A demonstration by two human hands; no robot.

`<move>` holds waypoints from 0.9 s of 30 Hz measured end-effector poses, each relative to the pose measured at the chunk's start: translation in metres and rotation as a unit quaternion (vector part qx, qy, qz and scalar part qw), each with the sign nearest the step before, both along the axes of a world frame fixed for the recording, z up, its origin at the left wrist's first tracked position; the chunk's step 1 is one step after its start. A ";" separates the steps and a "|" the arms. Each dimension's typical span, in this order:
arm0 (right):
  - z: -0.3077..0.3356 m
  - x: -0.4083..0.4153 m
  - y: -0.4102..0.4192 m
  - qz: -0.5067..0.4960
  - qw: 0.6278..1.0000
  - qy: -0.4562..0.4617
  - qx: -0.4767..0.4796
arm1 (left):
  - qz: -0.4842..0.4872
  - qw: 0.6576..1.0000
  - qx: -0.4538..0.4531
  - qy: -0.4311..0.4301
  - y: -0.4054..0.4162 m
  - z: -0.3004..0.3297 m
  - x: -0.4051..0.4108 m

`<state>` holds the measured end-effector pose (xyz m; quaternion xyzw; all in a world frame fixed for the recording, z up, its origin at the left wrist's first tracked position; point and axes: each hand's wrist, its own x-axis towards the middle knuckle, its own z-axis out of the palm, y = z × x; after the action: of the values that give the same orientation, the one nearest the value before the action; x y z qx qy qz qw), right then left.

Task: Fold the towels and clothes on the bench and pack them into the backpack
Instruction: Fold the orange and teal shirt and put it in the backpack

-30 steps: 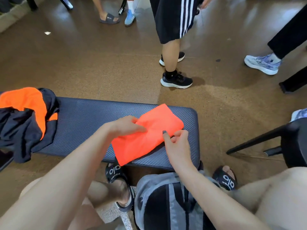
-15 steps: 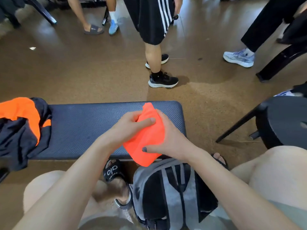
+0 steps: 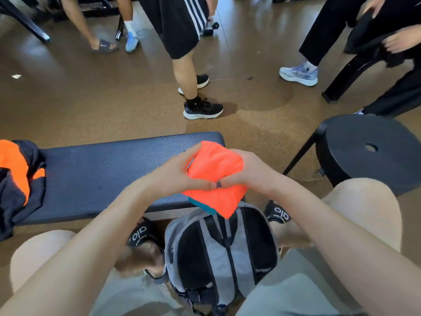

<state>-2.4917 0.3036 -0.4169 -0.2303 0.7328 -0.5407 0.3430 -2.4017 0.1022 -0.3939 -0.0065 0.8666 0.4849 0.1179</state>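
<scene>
Folded towel held above backpack

Left hand (image 3: 175, 174) and right hand (image 3: 248, 172) clasp the orange towel (image 3: 214, 176), keeping its folds compact for loading into the backpack (image 3: 218, 252) below.

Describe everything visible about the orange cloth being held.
The orange cloth is bright neon orange, soft and finely textured, folded into a compact bundle with a teal layer showing at its lower edge and inside one fold. The left hand and right hand grip it from either side, thumbs meeting in front. It is lifted off the bench, its lower corner hanging just above the grey and black backpack on the floor.
</scene>
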 end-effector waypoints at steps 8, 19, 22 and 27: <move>-0.023 0.006 0.008 -0.110 0.968 -0.186 -0.124 | 0.119 0.991 0.040 0.044 0.011 -0.022 0.002; -0.050 0.005 0.014 -0.126 0.948 -0.273 -0.106 | 0.205 0.969 0.111 0.075 0.042 -0.068 0.027; -0.049 -0.012 0.024 -0.193 0.951 -0.223 -0.097 | 0.273 0.952 0.128 0.051 0.041 -0.091 0.054; -0.061 -0.026 0.041 -0.240 0.934 -0.244 -0.104 | 0.105 0.954 -0.255 -0.116 0.025 -0.130 0.090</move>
<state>-2.5172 0.3442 -0.4782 0.0572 0.6001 -0.7195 0.3449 -2.3120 0.1272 -0.5243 -0.1832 0.9362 0.2536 0.1601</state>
